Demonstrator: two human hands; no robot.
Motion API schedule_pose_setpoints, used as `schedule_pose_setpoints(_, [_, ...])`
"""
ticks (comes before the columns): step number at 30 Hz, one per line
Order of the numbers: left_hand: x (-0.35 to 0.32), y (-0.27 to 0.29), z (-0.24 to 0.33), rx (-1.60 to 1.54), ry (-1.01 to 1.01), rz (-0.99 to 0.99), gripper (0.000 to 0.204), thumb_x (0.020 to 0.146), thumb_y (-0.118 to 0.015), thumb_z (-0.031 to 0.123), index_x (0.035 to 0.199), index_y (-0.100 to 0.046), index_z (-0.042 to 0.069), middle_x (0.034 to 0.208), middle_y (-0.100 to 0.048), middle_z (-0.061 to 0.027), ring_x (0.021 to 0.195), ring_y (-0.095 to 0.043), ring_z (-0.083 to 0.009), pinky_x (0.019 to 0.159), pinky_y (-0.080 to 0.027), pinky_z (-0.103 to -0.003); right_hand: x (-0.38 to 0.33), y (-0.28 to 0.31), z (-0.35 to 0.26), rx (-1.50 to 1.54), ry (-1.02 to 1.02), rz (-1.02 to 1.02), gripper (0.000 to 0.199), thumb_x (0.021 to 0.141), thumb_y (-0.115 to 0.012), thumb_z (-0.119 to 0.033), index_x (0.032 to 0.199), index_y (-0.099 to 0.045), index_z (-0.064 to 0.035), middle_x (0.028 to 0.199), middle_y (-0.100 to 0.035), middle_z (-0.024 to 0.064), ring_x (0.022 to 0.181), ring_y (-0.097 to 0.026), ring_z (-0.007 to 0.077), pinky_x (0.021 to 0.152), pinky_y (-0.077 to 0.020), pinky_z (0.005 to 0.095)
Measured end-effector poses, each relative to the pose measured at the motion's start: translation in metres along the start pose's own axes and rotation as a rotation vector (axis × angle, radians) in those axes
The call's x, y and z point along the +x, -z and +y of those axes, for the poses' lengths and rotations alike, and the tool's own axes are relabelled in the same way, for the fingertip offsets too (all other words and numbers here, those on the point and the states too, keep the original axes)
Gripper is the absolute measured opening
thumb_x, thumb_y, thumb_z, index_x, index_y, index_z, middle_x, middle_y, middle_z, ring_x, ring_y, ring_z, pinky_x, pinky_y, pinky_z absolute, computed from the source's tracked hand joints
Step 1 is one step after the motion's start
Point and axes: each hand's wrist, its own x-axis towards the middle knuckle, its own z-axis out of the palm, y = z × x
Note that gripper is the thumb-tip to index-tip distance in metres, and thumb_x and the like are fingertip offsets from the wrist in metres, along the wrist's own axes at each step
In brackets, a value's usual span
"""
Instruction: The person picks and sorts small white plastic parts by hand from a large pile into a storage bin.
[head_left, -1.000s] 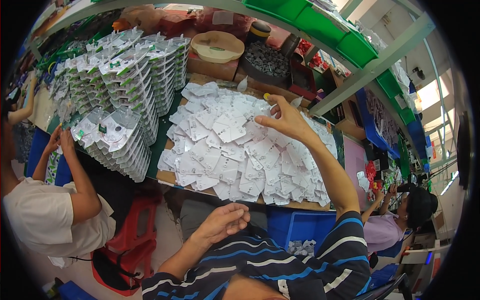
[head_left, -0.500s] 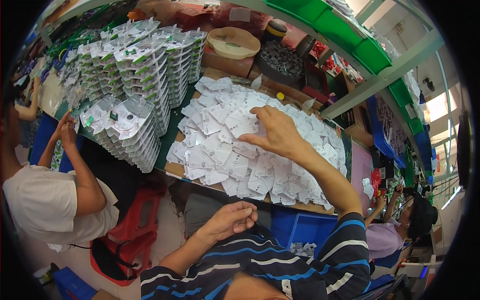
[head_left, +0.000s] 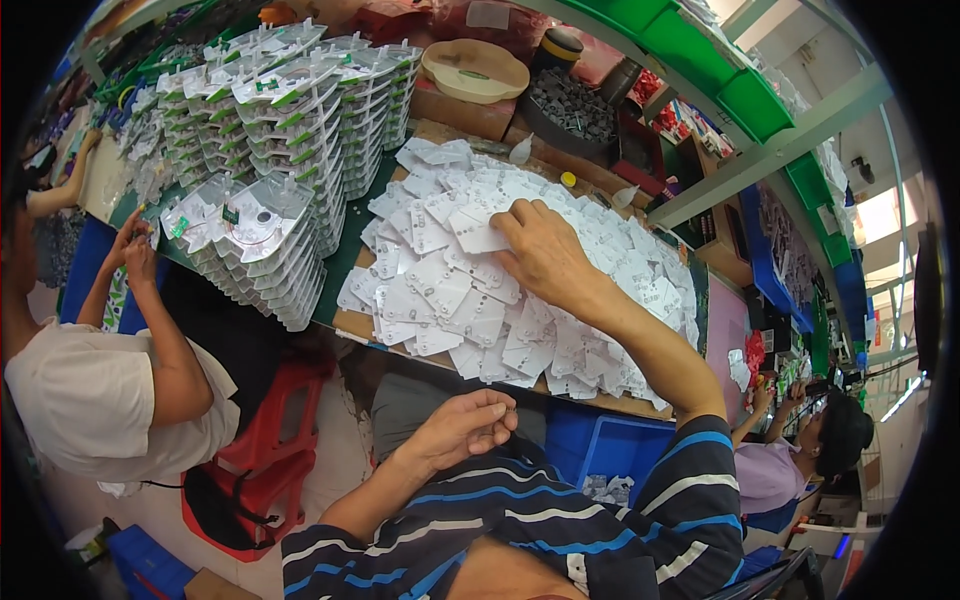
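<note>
A broad heap of flat white plastic plates (head_left: 440,285) with small holes covers the bench in front of me. Over the heap, my right hand (head_left: 545,250) is closed, its thumb and fingers pinching the edge of one white plate (head_left: 476,228). Low over my lap, my left hand (head_left: 465,430) is curled, thumb tip against forefinger. A tiny dark speck shows at its fingertips, too small to name.
Tall stacks of white trays with green parts (head_left: 260,225) stand left of the heap. Behind it are a cream bowl (head_left: 474,68) and a tub of grey parts (head_left: 568,112). A blue bin (head_left: 625,450) sits below the bench edge. A co-worker (head_left: 120,400) sits at left, another (head_left: 785,465) at right.
My right hand has gone from spread over the heap to closed on one white plate. My left hand stays curled near my lap, nearly unmoved.
</note>
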Motion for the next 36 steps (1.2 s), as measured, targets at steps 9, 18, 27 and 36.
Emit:
schedule_pose_setpoints(9, [0.000, 0.005, -0.004, 0.006, -0.001, -0.027, 0.022, 0.099, -0.053, 0.011, 0.116, -0.053, -0.002, 0.097, -0.062, -0.0120, 0.076, -0.060, -0.0134, 0.048, -0.043, -0.018, -0.007, 0.000, 0.020, -0.126, 0.239, 0.317, 0.026, 0.076, -0.069, -0.002, 0.101, -0.062, -0.0027, 0.098, -0.063, 0.0102, 0.080, -0.063, 0.0252, 0.065, -0.0523, 0.0333])
schedule_pose_setpoints(18, [0.002, 0.006, 0.000, -0.030, -0.038, 0.001, 0.020, 0.100, -0.052, 0.012, 0.113, -0.055, -0.002, 0.093, -0.062, -0.0113, 0.074, -0.058, -0.0129, 0.046, -0.039, -0.016, -0.056, 0.025, 0.002, -0.038, 0.286, 0.410, 0.031, 0.067, -0.069, 0.004, 0.097, -0.066, -0.0023, 0.090, -0.062, 0.0088, 0.073, -0.063, 0.0237, 0.057, -0.0514, 0.0323])
schedule_pose_setpoints(27, [0.002, -0.008, 0.007, 0.012, -0.052, 0.086, 0.018, 0.100, -0.052, 0.013, 0.110, -0.057, -0.002, 0.090, -0.059, -0.0101, 0.067, -0.051, -0.0112, 0.042, -0.037, -0.014, -0.092, 0.013, -0.005, -0.003, 0.166, 0.275, 0.028, 0.075, -0.074, -0.010, 0.099, -0.062, -0.0044, 0.101, -0.060, 0.0113, 0.090, -0.061, 0.0285, 0.074, -0.0478, 0.0372])
schedule_pose_setpoints(36, [0.011, -0.028, 0.017, 0.000, -0.048, 0.105, 0.019, 0.101, -0.052, 0.018, 0.105, -0.055, 0.001, 0.085, -0.056, -0.0042, 0.057, -0.044, -0.0037, 0.037, -0.032, -0.012, -0.135, 0.028, -0.059, 0.846, -0.259, -0.200, 0.019, 0.087, -0.067, -0.015, 0.098, -0.064, -0.0013, 0.085, -0.067, 0.0162, 0.074, -0.067, 0.0296, 0.064, -0.0529, 0.0359])
